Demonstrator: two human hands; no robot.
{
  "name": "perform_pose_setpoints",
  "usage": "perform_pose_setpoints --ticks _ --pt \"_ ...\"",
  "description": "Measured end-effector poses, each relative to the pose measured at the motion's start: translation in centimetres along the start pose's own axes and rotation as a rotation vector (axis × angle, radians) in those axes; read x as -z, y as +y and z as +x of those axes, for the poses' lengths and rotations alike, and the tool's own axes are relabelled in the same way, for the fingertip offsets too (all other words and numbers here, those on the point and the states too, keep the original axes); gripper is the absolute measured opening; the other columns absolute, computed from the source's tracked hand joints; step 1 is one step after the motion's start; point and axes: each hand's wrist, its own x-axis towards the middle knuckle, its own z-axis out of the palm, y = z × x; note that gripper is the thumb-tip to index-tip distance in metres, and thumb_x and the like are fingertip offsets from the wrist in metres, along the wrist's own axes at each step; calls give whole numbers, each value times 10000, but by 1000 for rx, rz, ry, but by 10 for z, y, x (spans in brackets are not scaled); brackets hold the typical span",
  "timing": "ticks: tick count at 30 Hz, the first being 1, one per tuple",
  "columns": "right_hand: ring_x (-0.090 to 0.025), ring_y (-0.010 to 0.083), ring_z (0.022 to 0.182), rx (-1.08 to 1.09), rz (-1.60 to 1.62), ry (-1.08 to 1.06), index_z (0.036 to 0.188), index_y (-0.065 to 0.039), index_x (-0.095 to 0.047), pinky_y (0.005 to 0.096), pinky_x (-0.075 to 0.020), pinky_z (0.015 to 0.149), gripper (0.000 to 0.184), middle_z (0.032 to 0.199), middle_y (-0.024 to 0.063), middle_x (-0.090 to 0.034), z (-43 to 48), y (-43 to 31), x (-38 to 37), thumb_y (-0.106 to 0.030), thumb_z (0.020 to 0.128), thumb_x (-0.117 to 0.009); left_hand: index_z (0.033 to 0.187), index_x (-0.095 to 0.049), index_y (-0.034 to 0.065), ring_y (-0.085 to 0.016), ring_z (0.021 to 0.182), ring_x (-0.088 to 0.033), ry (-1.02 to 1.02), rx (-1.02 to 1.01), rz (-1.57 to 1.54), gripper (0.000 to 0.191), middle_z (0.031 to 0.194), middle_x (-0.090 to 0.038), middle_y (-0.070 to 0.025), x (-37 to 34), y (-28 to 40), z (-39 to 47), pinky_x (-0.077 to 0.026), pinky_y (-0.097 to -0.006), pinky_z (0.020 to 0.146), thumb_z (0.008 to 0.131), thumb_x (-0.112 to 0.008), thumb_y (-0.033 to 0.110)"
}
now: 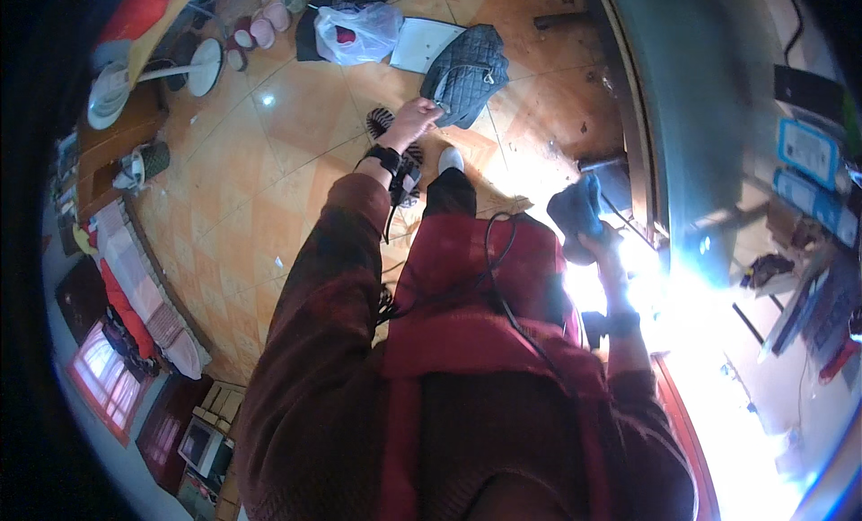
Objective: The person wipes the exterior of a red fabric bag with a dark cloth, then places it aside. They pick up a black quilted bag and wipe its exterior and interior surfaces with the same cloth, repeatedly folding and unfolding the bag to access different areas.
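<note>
My left hand (421,115) pinches the near edge of a dark grey quilted bag (471,73) with a zip. Whether the bag hangs or rests on something, I cannot tell. My right hand (601,239), off to the right by the bright light, grips a dark blue, soft-looking item (576,211); its exact kind is unclear. Striped slippers (412,156) lie on the floor, partly hidden under my left wrist. A red apron (471,265) covers my front, and a black cable (502,299) loops across it.
A white plastic bag (360,33) and a white panel (424,44) lie ahead on the tiled floor (222,184). A white pedestal fan (204,67) and pink slippers (271,16) stand left. A bed (145,272) lines the left side. Strong glare washes out the right doorway.
</note>
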Motion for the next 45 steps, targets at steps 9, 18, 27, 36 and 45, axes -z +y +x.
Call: perform_pose_setpoints --ticks 9,18,27,36,45 --pt "-525 102 791 94 -164 250 1005 18 -584 256 -443 667 265 862 13 -589 71 90 -12 -135 804 -667 1273 -413 -30 -351 967 -606 117 -64 612 704 1080 -592 -233 -1 -155 282 -497 -423 815 747 -733 313" --pt "-498 54 784 -142 38 459 923 -46 -612 229 -400 679 186 837 -56 -576 95 150 -14 -79 769 -710 1155 -543 0 -387 1084 -544 150 57 734 642 1082 -599 -240 -76 -197 321 -438 -399 931 692 -744 397" --pt "-619 168 772 4 -218 124 929 20 -646 272 -494 641 113 860 103 -661 34 44 -9 -49 847 -610 828 -650 42 -59 591 -509 31 -350 -370 100 717 -588 35 -52 86 86 -371 -207 522 756 -715 18" --pt "-643 190 767 114 579 -246 1167 51 -539 269 -528 631 486 928 115 -651 -8 -40 -26 -63 736 -730 578 -364 128 -84 479 -274 -442 -611 -509 285 522 -293 35 -20 343 -173 -229 -260 529 817 -519 109" --pt "-646 257 922 194 1171 -536 1133 50 -555 354 -529 860 397 1043 156 -644 13 -109 -41 -89 786 -689 583 -321 154 -89 470 -252 -956 -779 -449 297 540 -281 39 -59 432 -297 -209 -268 528 754 -559 110"
